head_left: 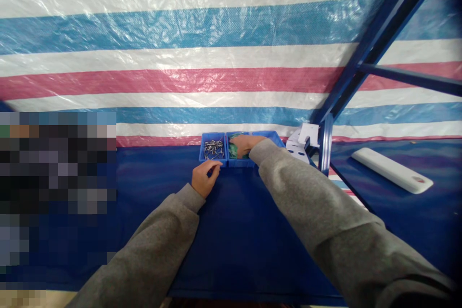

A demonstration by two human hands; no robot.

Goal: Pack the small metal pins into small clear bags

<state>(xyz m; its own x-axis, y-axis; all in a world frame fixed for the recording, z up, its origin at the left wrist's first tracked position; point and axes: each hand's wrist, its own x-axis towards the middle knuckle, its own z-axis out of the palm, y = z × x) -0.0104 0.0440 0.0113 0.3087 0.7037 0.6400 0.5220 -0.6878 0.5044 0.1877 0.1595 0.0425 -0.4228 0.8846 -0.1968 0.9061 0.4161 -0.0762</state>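
Observation:
Three small blue bins stand in a row at the back of the blue table. The left bin [201, 151] holds many metal screws or rivets [213, 148]. Just in front of it is my left hand [205, 178], thumb and fingers drawn together in a pinch; whatever may be between them is too small to see. My right hand [242, 144] reaches down into the middle bin [241, 163], among green, thin-looking pieces [234, 148]. Its fingertips are hidden there. The right bin [269, 135] is partly covered by my right sleeve.
White cut-out cardboard pieces [301, 144] lie right of the bins, beside a blue metal frame post [326, 144]. A long white case [391, 169] rests on the right-hand table. Striped plastic sheeting [216, 77] hangs behind. The left side is blurred out.

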